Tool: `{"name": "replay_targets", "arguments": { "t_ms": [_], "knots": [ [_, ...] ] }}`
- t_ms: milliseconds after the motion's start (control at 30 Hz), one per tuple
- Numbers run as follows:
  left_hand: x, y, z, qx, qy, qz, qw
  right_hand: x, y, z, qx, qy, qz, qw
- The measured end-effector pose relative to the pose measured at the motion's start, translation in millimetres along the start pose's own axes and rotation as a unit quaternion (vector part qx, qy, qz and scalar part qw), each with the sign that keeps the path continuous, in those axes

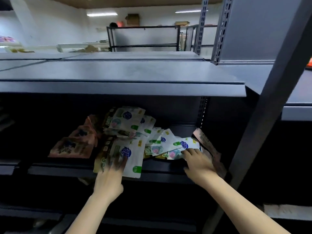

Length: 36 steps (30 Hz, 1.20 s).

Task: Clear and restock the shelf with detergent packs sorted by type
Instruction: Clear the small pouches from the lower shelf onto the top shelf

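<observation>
Far to the left of the left hand (110, 176), two pink packs (74, 144) lie on the dark shelf (162, 168), one behind the other, approx. flat, well apart from the fingers. Just left of the left hand's fingers, a yellow-green pack (101, 157) lies at the shelf front, partly under a white pack.

The left hand reaches into the shelf w/ its fingers straight and a little spread. The fingertips press on the front white pack (133, 159), which has a blue round logo and green labels; its lower end hangs over the shelf edge. The fingertips are blurred, so I cannot tell if the thumb goes under the pack.

Behind the left hand and a bit to the right, more white packs (128, 120) are heaped, tilted, overlapping each other. Between the two hands, several white packs (162, 141) lie fanned out, and yellow packs w/ the print "361" (149, 152) show under them.

The right hand (199, 164) lies on the rightmost white pack (187, 144), fingers bent over its lower edge, touching it. I cannot tell for sure if it really grips.

Just right of the right hand, touching its outer side, a pink pack (206, 142) stands tilted against the shelf post (273, 92).
</observation>
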<state>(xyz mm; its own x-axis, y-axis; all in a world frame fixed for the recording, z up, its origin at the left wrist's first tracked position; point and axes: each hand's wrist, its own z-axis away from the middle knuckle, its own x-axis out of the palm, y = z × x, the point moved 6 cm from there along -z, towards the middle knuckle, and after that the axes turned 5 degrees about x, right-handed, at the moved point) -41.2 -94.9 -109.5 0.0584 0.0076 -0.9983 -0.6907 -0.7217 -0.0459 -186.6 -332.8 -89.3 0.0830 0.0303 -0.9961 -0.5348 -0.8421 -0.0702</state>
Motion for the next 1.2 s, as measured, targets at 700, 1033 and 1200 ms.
{"name": "replay_targets", "arguments": {
  "t_ms": [700,1033,1200],
  "knots": [
    [9.8,-23.7,-52.5,0.16,0.119,0.006,0.98,34.5,-0.2,1.3,0.317,0.093,-0.425,0.843],
    [14.3,-14.5,-52.5,0.166,0.114,0.003,0.98,45.9,-4.6,-39.5,0.429,0.121,-0.668,0.596],
    [6.1,-16.0,-56.6,0.156,0.129,0.004,0.979,6.2,-4.1,-32.5,0.317,0.197,-0.626,0.684]
  ]
}}
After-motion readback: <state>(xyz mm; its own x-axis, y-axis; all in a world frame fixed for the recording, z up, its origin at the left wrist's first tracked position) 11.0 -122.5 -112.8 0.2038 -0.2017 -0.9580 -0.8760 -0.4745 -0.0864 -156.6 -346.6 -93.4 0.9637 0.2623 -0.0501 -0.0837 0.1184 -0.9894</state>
